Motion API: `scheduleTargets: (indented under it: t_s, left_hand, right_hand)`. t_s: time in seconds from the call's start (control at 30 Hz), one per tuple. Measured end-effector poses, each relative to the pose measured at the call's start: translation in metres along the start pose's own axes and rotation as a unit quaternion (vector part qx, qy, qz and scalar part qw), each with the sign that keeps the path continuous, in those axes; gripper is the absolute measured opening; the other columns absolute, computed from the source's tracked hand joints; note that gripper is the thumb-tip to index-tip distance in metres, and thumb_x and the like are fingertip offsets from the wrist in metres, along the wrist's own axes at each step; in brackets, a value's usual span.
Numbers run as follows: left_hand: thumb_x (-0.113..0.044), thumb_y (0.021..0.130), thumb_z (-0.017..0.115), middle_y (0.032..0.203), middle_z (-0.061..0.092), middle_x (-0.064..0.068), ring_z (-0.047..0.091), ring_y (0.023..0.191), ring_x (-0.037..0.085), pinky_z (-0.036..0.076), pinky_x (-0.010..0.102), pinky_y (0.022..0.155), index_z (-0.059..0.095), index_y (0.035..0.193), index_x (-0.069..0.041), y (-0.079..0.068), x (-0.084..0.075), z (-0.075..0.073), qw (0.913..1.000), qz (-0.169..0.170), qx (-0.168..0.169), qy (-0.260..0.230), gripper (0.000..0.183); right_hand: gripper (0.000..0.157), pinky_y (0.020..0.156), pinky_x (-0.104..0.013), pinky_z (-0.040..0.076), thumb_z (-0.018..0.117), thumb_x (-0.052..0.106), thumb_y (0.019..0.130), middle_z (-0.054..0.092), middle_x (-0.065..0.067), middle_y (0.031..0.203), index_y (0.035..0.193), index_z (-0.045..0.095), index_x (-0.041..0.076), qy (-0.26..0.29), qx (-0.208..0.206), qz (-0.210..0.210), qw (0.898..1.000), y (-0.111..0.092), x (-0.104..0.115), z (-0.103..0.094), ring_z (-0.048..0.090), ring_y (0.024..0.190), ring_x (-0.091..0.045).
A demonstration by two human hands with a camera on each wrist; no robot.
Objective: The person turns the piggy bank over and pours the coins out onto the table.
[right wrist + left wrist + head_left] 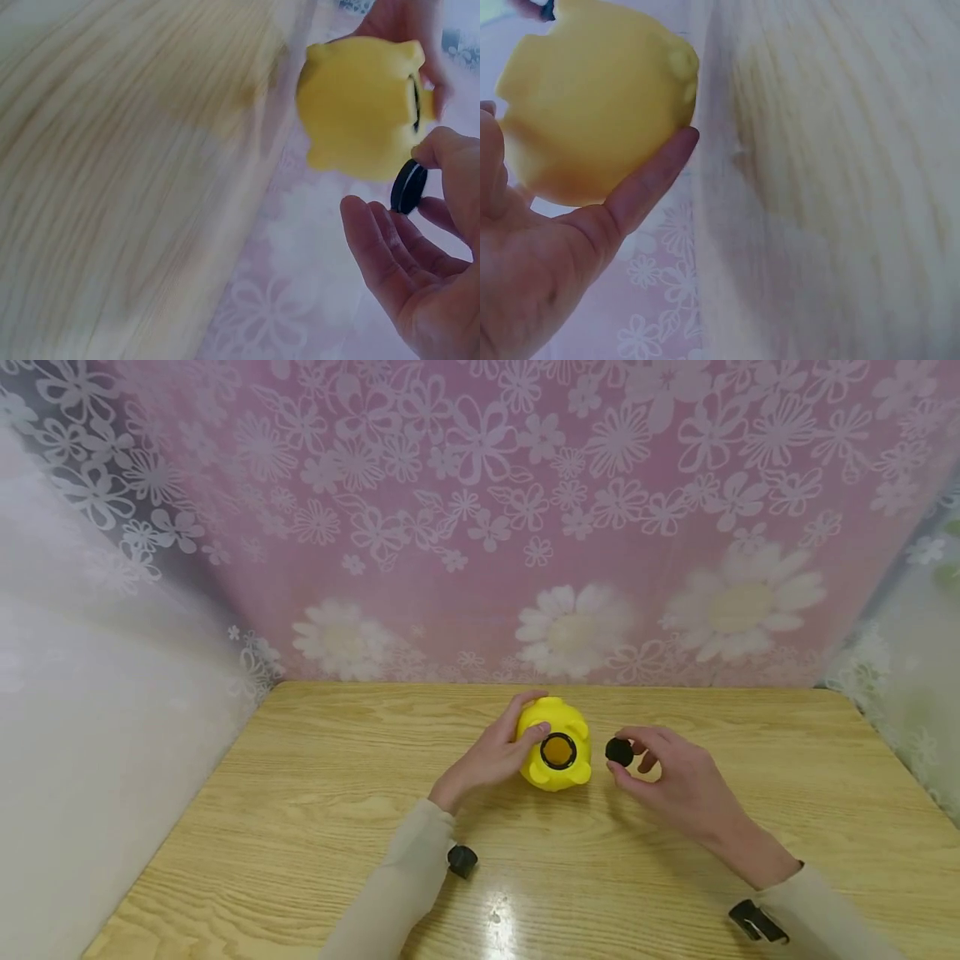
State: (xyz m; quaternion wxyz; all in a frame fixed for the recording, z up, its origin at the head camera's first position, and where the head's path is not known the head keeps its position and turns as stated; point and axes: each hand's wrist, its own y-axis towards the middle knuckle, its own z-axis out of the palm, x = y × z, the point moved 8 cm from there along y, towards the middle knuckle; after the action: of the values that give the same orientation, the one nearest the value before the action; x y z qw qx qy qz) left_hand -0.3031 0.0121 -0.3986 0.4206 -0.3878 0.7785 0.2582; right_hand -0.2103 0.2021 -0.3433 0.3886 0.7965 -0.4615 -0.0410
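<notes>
My left hand grips a yellow piggy bank, its thumb lying beside a round, black-rimmed hole. That hole and the stubby feet around it face up toward me in the head view. In the left wrist view the rounded yellow body rests against the fingers, held above the table. To the right, my right hand pinches a round black plug by its edge between thumb and fingertips. The right wrist view has the plug side-on, close to the hole but apart from it in the head view.
Both hands work over a light wooden table. A pink curtain with white flowers hangs behind its far edge. Black wrist-worn pieces sit at the left sleeve and the right sleeve.
</notes>
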Motion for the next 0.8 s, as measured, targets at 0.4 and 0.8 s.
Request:
scheduleTargets:
  t_s: [0.4,0.8]
  left_hand:
    - [-0.043,0.110,0.043,0.133,0.058,0.006,0.064,0.107,0.018,0.056,0.032,0.090,0.027,0.155,-0.043,-0.014,-0.007,-0.004,0.9995,0.024,0.000,-0.022,0.048]
    - [-0.043,0.110,0.042,0.131,0.058,0.009,0.067,0.100,0.019,0.058,0.029,0.083,0.026,0.158,-0.030,-0.023,-0.015,-0.005,0.9984,0.041,0.009,-0.038,0.052]
  right_hand:
    - [0.032,0.051,-0.020,0.044,0.087,0.013,0.078,0.065,0.002,0.080,0.106,0.072,0.014,-0.042,0.060,0.088,0.993,-0.028,-0.052,-0.021,0.053,0.061,0.004]
    - [0.033,0.054,-0.026,0.041,0.077,0.031,0.092,0.067,-0.008,0.089,0.114,0.071,0.007,-0.067,0.203,0.204,0.955,-0.054,-0.107,-0.023,0.054,0.064,-0.007]
